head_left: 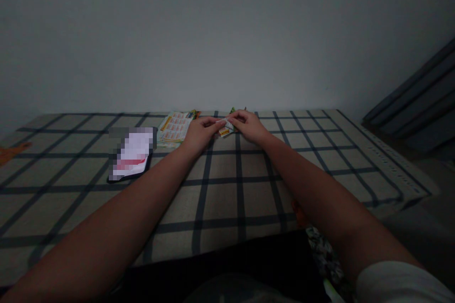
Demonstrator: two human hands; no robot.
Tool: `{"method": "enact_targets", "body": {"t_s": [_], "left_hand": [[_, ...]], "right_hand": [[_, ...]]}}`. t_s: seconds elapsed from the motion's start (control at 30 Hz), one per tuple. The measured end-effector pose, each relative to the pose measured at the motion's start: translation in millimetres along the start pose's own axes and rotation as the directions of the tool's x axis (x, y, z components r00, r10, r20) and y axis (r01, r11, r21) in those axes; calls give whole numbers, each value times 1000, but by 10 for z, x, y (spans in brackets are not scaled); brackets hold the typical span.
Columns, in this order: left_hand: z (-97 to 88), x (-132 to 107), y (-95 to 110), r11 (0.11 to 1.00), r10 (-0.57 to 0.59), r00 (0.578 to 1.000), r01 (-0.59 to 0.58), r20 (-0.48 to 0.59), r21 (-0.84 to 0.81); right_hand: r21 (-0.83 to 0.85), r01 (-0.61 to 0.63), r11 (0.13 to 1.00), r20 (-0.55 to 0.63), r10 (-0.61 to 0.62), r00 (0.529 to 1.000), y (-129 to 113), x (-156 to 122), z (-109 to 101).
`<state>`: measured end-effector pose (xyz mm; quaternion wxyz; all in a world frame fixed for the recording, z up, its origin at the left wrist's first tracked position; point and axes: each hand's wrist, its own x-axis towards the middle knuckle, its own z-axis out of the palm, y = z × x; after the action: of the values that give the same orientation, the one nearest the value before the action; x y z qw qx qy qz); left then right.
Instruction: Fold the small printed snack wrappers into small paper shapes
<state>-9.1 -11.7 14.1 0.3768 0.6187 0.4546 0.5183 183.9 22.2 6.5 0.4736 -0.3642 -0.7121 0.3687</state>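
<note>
Both of my hands meet near the far side of the table, fingers pinched on a small piece of folded printed paper [226, 130], white with yellow and green print. My left hand [201, 133] grips its left side between thumb and fingers. On the right side, my right hand [250, 126] holds it the same way. Part of the paper is hidden by the fingertips. Just left of my left hand lies a flat printed sheet [175, 128] with rows of orange boxes. A bit of green paper [232, 110] shows behind my right hand.
A phone [133, 154] with a lit, blurred screen lies left of my left forearm. The table has a checked cloth [220, 199] and stands against a plain wall [227, 38]. An orange patch [14, 152] shows at the far left, and a dark ridged surface [419, 104] at the right.
</note>
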Motion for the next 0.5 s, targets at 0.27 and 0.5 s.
{"method": "enact_targets", "body": {"t_s": [0.27, 0.5], "left_hand": [[-2, 6, -28, 1000, -13, 999, 12, 33, 14], [-21, 30, -85, 997, 41, 999, -42, 12, 59]], "right_hand": [[-26, -7, 1000, -38, 6, 999, -38, -2, -6], [-56, 15, 998, -55, -18, 998, -20, 12, -7]]}}
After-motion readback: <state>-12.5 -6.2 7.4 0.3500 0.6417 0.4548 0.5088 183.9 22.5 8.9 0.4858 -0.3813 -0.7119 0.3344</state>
